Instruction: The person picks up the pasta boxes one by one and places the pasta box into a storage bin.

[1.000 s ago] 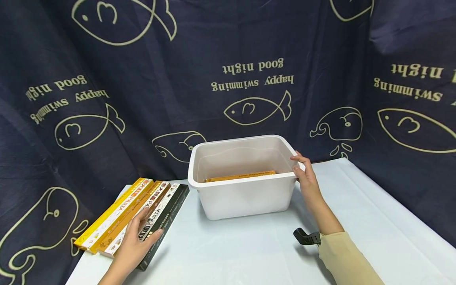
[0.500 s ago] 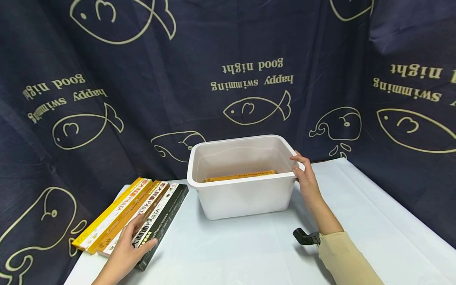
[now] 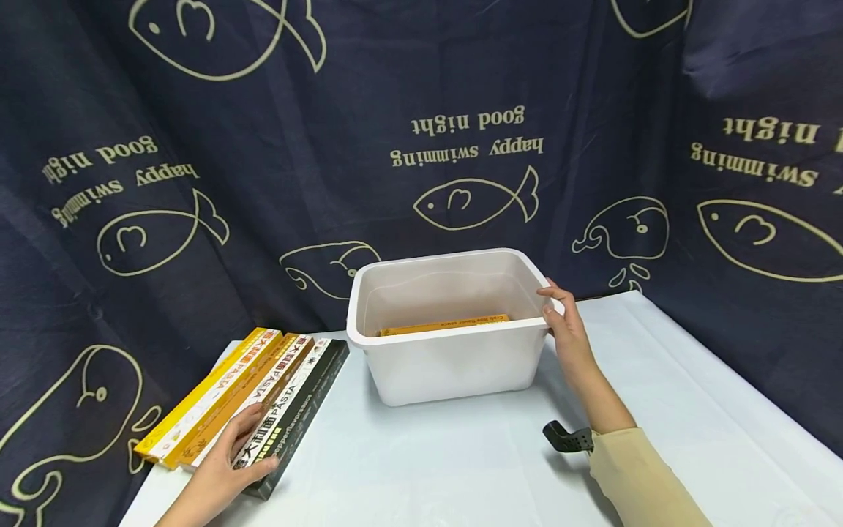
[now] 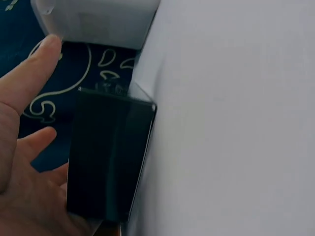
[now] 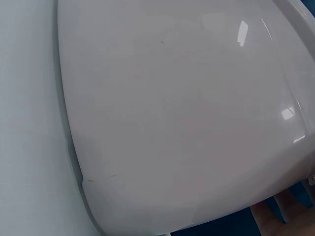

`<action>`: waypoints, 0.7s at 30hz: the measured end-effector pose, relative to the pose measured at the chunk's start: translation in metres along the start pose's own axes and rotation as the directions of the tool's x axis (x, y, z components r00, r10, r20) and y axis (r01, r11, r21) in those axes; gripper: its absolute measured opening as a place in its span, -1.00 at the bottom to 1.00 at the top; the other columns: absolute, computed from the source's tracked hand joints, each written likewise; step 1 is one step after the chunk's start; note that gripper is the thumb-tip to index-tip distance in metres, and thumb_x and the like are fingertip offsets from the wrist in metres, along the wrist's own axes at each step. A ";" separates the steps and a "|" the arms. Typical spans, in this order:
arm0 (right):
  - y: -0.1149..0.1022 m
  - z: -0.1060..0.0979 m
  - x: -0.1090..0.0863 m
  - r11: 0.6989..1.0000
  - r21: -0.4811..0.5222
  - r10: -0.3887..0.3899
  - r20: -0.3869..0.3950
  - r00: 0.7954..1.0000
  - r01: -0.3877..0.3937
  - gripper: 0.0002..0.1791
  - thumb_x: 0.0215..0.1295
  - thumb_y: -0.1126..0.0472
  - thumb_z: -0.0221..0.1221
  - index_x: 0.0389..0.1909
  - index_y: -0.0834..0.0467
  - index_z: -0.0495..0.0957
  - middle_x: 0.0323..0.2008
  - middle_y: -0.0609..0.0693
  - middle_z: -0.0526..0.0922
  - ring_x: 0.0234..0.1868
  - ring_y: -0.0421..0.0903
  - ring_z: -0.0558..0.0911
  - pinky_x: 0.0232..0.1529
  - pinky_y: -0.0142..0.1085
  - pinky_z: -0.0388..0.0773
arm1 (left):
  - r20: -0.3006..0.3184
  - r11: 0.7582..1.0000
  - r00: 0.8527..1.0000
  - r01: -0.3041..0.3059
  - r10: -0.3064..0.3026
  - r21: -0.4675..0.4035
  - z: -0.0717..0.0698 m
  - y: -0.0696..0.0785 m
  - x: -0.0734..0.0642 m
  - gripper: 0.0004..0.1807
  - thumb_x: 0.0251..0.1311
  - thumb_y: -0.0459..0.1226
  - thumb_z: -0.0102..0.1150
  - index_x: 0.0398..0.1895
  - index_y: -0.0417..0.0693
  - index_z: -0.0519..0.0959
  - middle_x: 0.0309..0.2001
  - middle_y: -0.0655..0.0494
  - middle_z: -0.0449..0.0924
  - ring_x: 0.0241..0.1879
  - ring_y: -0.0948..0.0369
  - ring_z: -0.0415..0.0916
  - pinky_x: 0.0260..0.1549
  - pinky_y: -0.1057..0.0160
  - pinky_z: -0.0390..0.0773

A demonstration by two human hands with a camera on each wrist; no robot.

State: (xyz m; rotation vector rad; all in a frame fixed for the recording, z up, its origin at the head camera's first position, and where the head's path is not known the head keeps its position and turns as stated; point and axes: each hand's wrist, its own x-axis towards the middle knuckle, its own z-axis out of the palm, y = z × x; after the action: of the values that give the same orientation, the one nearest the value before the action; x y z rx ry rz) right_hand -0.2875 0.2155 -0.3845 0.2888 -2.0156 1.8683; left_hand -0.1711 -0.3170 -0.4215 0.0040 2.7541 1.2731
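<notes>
My left hand (image 3: 217, 468) hovers at the near end of the black-and-white pasta box (image 3: 304, 413), thumb on the near side and fingers over its top. In the left wrist view the thumb (image 4: 34, 71) stands apart from the dark end of that box. Beside it lie a brown-and-white pasta box (image 3: 262, 391) and a yellow one (image 3: 191, 413), side by side and slanting. At the centre stands a white plastic bin (image 3: 454, 369); inside it shows an orange box (image 3: 444, 326). My right hand (image 3: 568, 329) grips the bin's right rim, its fingers partly in the right wrist view.
A white cloth covers the table (image 3: 421, 468). A dark blue curtain (image 3: 329, 146) with fish drawings hangs behind and along both sides. The black wrist-camera mount (image 3: 566, 439) sticks out from the right sleeve (image 3: 642, 476).
My left hand has slid along the black-and-white pasta box toward its near end, showing more of the lettering. My right hand and the bin stay where they were.
</notes>
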 end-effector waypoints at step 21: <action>-0.002 0.000 -0.001 1.000 0.019 0.003 0.002 1.000 -0.004 -0.58 0.53 0.17 -0.19 0.30 0.23 0.21 0.61 -0.04 -0.02 0.61 0.08 -0.02 0.44 0.29 0.04 | 0.109 0.999 0.994 -0.037 0.033 0.038 -0.010 -0.026 -0.004 0.20 0.03 -0.11 0.49 0.62 0.10 -0.13 0.61 -0.15 -0.15 0.16 0.91 -0.08 0.07 0.54 0.30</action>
State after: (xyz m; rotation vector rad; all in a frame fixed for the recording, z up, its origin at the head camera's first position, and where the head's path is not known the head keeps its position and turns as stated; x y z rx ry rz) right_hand -0.2860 0.2149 -0.3830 0.2927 -2.0023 1.8906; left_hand -0.1674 -0.3416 -0.4341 0.1217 2.6981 1.1886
